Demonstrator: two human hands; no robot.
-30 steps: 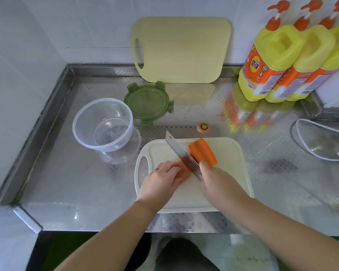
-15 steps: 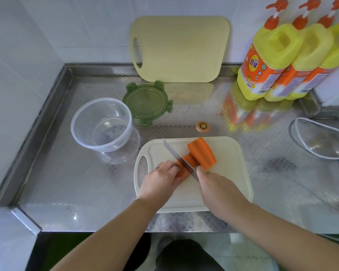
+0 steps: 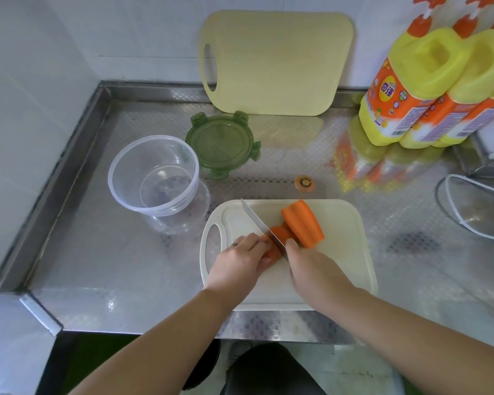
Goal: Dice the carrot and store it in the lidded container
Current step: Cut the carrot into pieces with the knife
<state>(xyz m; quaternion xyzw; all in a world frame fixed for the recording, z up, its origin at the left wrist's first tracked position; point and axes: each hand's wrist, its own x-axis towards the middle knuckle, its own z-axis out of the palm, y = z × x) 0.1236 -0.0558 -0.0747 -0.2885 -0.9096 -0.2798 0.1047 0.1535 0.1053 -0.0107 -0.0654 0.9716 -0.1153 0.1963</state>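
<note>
Progress: early. Carrot (image 3: 278, 238) cut into large pieces only; no dice visible. Left to do: slicing, dicing, transfer, lidding.

Carrot: bright orange, smooth, thick. One big chunk (image 3: 303, 223) lying on the white board (image 3: 340, 252), right of the blade, cut face toward the camera. Second piece under the knife (image 3: 261, 225), partly hidden by both hands; length not readable. Trimmed top (image 3: 304, 183) off the board, on the steel surface (image 3: 97, 266) just behind it.

Left hand (image 3: 240, 260): fingers curled, pressing down on the near carrot piece, just left of the blade.

Right hand (image 3: 311, 266): closed round the knife handle, blade angled away to the left, edge on or in the carrot.

Container (image 3: 153, 175): clear, round, empty, left of the board.

Lid (image 3: 221, 143): green, four clips, flat on the surface behind the container, off.

Spare board (image 3: 274, 64): yellow, leaning against the wall.

Bottles (image 3: 428, 86): yellow and orange, back right.
</note>
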